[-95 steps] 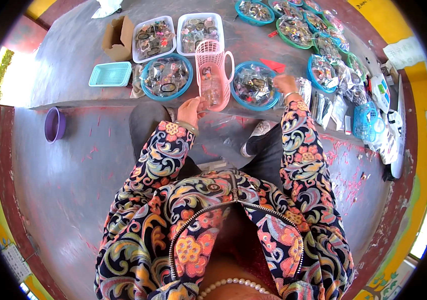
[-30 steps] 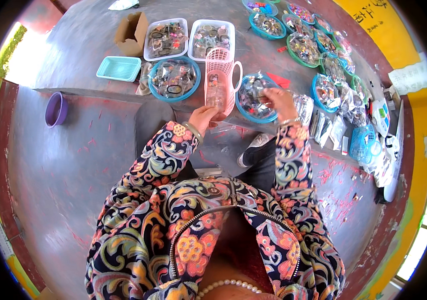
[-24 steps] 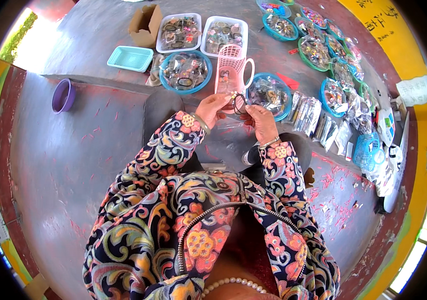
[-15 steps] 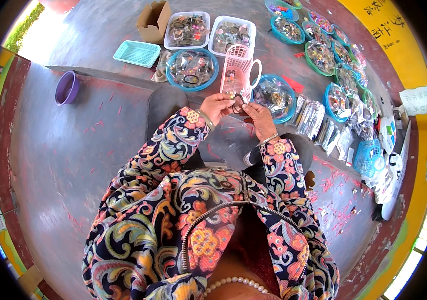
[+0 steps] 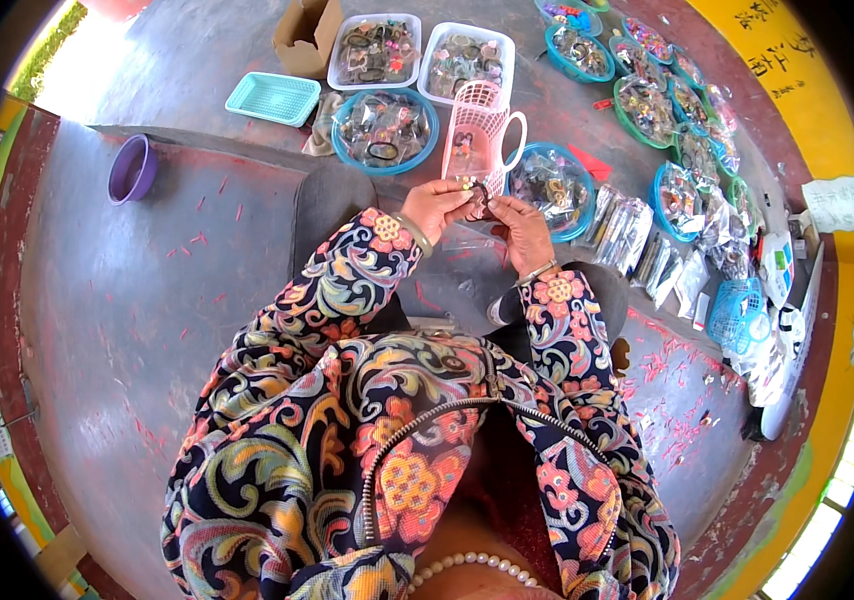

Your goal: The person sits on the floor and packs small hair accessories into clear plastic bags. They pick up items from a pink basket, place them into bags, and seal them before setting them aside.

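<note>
Both my hands meet just in front of the pink plastic basket (image 5: 493, 148), pinching a dark hair tie (image 5: 480, 203) between them. My left hand (image 5: 435, 209) closes thumb and fingers on its left side, where small yellowish bits show at the fingertips. My right hand (image 5: 525, 234) pinches the right side with thumb and forefinger. The hair tie is small here, so its finer details are hard to make out. A few small items lie inside the pink basket. To its right, a blue round basket (image 5: 587, 225) holds bagged small goods.
Beyond my hands stand two white trays (image 5: 513, 68) and a blue basket (image 5: 345, 168) of bagged hair ties, a turquoise tray (image 5: 272, 101) and a cardboard box (image 5: 302, 55). Several filled baskets and silvery packets (image 5: 619, 235) spread to the right. A purple tub (image 5: 133, 172) stands left.
My hands stay at nearly the same spot. The dark hair tie has turned slightly between my fingers, and my right fingers have shifted a little on it.
</note>
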Demonstrator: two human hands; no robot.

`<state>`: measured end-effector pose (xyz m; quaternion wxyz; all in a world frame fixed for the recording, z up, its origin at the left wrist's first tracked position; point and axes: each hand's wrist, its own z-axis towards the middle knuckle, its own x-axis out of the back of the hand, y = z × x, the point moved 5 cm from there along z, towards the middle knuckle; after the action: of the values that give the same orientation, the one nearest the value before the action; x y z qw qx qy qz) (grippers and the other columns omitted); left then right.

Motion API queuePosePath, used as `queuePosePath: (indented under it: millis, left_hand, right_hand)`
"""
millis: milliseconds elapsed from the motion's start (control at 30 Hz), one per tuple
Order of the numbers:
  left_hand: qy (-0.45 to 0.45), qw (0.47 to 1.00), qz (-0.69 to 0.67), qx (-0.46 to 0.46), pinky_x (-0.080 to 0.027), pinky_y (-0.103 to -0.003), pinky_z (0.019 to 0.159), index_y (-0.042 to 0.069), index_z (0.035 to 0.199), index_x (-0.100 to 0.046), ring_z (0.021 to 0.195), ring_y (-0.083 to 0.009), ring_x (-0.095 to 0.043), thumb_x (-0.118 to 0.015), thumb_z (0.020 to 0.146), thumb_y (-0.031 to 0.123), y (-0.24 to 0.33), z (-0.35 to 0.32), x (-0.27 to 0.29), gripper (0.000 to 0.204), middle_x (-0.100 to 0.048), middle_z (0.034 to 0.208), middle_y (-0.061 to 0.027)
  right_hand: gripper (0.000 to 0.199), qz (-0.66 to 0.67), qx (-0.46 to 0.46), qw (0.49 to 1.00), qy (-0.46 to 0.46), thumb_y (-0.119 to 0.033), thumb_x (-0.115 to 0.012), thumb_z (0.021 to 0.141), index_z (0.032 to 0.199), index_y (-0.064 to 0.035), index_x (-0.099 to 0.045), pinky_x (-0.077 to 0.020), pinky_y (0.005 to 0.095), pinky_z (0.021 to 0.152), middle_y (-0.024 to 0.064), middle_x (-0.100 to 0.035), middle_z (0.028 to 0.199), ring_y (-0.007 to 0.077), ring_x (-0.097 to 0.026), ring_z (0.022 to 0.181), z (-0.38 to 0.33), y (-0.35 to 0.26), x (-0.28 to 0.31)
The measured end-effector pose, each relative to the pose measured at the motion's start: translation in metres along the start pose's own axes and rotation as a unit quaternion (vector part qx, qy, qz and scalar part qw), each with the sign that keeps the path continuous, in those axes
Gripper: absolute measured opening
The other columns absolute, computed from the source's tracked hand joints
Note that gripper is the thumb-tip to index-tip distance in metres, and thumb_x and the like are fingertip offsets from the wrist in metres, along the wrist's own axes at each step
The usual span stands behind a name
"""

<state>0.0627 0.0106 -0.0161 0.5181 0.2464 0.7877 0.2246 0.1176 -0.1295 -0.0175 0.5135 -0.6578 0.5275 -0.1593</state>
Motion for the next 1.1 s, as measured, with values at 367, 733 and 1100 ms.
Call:
queuePosePath:
  millis: [367,733,1100]
  left_hand:
    - [-0.044,0.999,0.000,-0.003,-0.051,-0.028,0.076,-0.009,0.097,-0.053,0.084,-0.0220,-0.060,-0.052,0.082,0.003,-0.002,0.000,-0.003,0.019,-0.059,0.093,-0.0137]
    - [-0.063,0.998,0.013,0.005,-0.050,-0.029,0.079,-0.007,0.099,-0.052,0.089,-0.0210,-0.058,-0.049,0.084,0.003,-0.004,0.001,-0.004,0.019,-0.058,0.095,-0.0132]
    - [-0.056,0.998,0.019,0.007,-0.050,-0.031,0.079,-0.006,0.101,-0.051,0.089,-0.0217,-0.058,-0.048,0.084,0.002,-0.004,0.002,-0.004,0.019,-0.057,0.096,-0.0134]
  right_hand:
    - [0.011,0.011,0.049,0.999,-0.015,-0.015,-0.057,0.080,0.086,-0.0060,-0.059,-0.0380,0.0174,0.055,0.0003,-0.061,0.074,0.0069,-0.056,0.065,-0.003,-0.008,-0.009]
    - [0.012,0.005,0.070,0.997,-0.023,-0.020,-0.058,0.080,0.081,-0.0077,-0.057,-0.0392,0.0185,0.058,-0.0007,-0.060,0.073,0.0071,-0.057,0.066,-0.003,-0.008,-0.008]
    - [0.005,0.037,0.058,0.997,-0.037,-0.009,-0.058,0.078,0.081,-0.0052,-0.057,-0.0449,0.0229,0.063,0.0005,-0.060,0.074,0.0092,-0.056,0.065,-0.005,-0.012,-0.013]
